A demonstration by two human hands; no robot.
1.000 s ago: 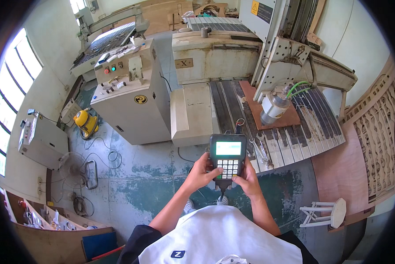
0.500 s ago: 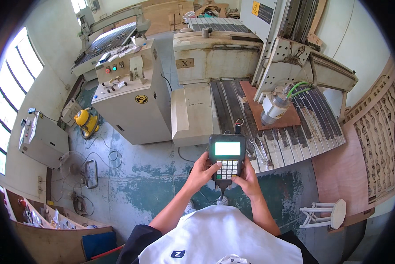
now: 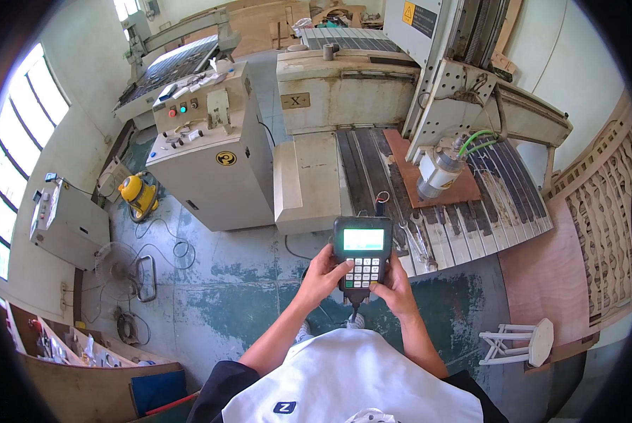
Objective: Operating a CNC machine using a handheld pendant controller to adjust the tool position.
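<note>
Both my hands hold a black handheld controller (image 3: 339, 248) with a lit screen and a keypad of pale keys. My left hand (image 3: 321, 273) grips its left side, the thumb resting on the left keys. Around the lower right side curls my right hand (image 3: 399, 287), its thumb on a yellowish key at the bottom corner. A cable runs down from the controller's lower end. Beyond it stands a CNC router, whose spindle (image 3: 439, 169) with green hoses sits over a reddish-brown board (image 3: 465, 192) on the slotted bed (image 3: 364, 163). The fingers behind the controller are hidden.
Several wrenches (image 3: 416, 240) lie on the bed's near edge. A grey control cabinet (image 3: 210, 162) with buttons stands left of the router. Further left are a yellow vacuum cleaner (image 3: 138, 197), a floor fan (image 3: 115, 262) and loose cables. A white stool (image 3: 540, 343) stands at the right.
The controller's screen now shows a bluish band with faint content in its lower part, where it was nearly blank white. My hands and the spindle look unmoved.
</note>
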